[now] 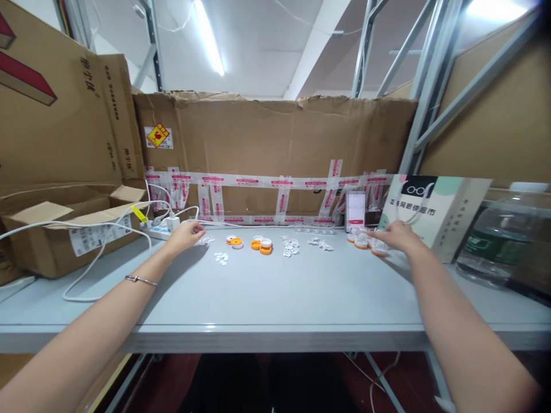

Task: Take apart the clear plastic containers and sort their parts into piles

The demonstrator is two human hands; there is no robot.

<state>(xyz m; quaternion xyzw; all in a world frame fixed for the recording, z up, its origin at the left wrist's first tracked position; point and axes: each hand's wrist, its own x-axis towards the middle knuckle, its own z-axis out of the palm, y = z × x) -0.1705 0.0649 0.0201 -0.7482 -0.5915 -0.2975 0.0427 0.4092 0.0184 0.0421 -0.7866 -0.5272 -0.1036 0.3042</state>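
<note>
My left hand (pixel 187 233) reaches far out over the grey table (pixel 275 292), its fingertips at a small pile of clear plastic pieces (pixel 206 240); the fingers look loosely curled. My right hand (pixel 398 235) stretches out at the far right, fingers extended onto a cluster of orange-and-white round cases (pixel 365 242). Between the hands lie more orange and white round cases (pixel 262 245), small white discs (pixel 222 258) and clear blister pieces (pixel 290 246). A bracelet sits on my left wrist.
A taped cardboard wall (pixel 275 155) closes the back. An open cardboard box (pixel 60 229) and a white power strip with cables (pixel 161 229) sit left. A printed box (pixel 434 212) and a large water bottle (pixel 503 241) stand right. A phone (pixel 356 211) leans at the back.
</note>
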